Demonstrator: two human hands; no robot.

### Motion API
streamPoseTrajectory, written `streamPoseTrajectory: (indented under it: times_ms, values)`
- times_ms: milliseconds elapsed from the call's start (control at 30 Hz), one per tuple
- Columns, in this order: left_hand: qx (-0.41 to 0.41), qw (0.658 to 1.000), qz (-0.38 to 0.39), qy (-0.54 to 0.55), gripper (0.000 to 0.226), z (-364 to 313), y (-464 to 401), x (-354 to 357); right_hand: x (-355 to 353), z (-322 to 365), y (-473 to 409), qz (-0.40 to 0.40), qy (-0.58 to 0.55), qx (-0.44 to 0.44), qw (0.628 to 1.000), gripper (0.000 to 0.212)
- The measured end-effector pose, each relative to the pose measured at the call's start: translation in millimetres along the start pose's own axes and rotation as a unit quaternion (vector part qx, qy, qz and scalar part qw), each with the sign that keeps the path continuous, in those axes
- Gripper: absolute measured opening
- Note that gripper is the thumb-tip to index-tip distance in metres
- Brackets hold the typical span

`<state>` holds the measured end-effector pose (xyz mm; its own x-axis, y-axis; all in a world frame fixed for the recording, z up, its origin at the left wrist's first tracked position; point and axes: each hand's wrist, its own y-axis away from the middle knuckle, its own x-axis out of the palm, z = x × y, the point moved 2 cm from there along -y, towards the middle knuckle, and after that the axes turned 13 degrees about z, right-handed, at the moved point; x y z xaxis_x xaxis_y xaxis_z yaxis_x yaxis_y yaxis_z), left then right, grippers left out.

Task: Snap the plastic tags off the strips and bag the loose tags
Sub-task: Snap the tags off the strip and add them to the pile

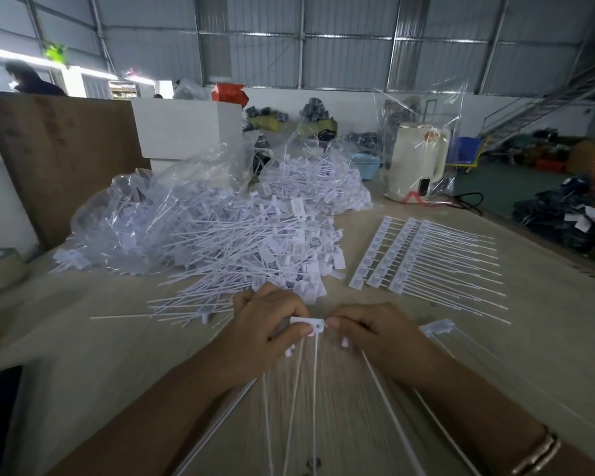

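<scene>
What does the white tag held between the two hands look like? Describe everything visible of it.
The tag is a small flat rectangle of white plastic with a round hole near its right end. It lies level, above the table, just in front of the pile of loose tags. The left hand pinches its left end, thumb on top; the right hand pinches at its right end. Thin white stems hang below it toward the camera.

Single head-worn view — looking forward and down over the worktop (495,355) from its near edge. Close above both forearms, wide-angle, bowing the far wall (323,36). Reaching across to the worktop's far edge — warehouse floor (502,180) beyond, at right.
</scene>
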<state>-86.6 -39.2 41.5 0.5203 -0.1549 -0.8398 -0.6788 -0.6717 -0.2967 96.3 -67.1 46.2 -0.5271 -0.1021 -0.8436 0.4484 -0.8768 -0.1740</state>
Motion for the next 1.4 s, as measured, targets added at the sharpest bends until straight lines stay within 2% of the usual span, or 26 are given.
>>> streamPoseTrajectory:
  times_ms: [133, 233, 367, 467, 500, 567, 667, 733, 800, 900, 1000, 1067, 1167, 1300, 1400]
  values:
    - [0.018, 0.999, 0.005, 0.040, 0.018, -1, -3, -4, -2, 6, 1, -0.012, -0.088, -0.007, 0.996, 0.039]
    - [0.023, 0.995, 0.019, 0.096, 0.031, 1, -4, -4, -3, 10, 1, -0.025, -0.169, -0.027, 0.985, 0.039]
    - [0.069, 0.986, 0.013, 0.148, 0.044, 1, -5, -1, 0, 16, 1, -0.012, -0.203, -0.039, 0.978, 0.033]
    - [0.065, 0.973, 0.006, 0.221, 0.054, 10, 0, -6, -13, 5, 5, -0.096, -0.302, 0.008, 0.948, 0.025]
    - [0.058, 0.972, -0.004, 0.227, 0.052, 14, 3, -10, -20, -3, 9, -0.129, -0.300, 0.021, 0.945, 0.026]
    - [0.041, 0.986, -0.026, 0.159, 0.045, 23, 6, -15, -26, -11, 16, -0.128, -0.194, 0.041, 0.972, 0.024]
    - [-0.032, 0.998, -0.040, -0.046, 0.031, 23, 4, -11, -11, -1, 12, -0.046, -0.036, 0.039, 0.998, 0.009]
    - [-0.041, 0.991, -0.056, -0.118, 0.029, 15, 2, -6, 5, 10, 5, -0.014, 0.014, 0.013, 1.000, 0.020]
    - [-0.026, 0.991, -0.076, -0.107, 0.032, 8, 0, -1, 14, 18, 1, -0.025, 0.054, -0.022, 0.998, 0.029]
    - [-0.033, 0.995, -0.068, -0.059, 0.039, 2, -7, 6, 17, 24, -1, -0.056, 0.051, -0.052, 0.996, 0.030]
    - [-0.048, 0.997, -0.022, -0.059, 0.043, 3, -11, 15, 16, 23, -1, -0.050, 0.021, -0.037, 0.998, 0.035]
    - [-0.058, 0.996, -0.028, -0.068, 0.043, 6, -9, 12, 10, 16, 1, -0.052, 0.019, -0.021, 0.998, 0.030]
    - [-0.079, 0.994, -0.033, -0.065, 0.050, 13, -6, 6, 4, 6, 3, -0.039, 0.085, -0.001, 0.996, 0.016]
    - [-0.060, 0.995, -0.015, -0.080, 0.042, 11, -5, 7, 6, 2, 2, -0.028, 0.154, 0.000, 0.988, 0.018]
    - [-0.045, 0.995, -0.030, -0.083, 0.048, 8, -5, 4, 3, 1, 2, -0.029, 0.121, 0.002, 0.992, 0.020]
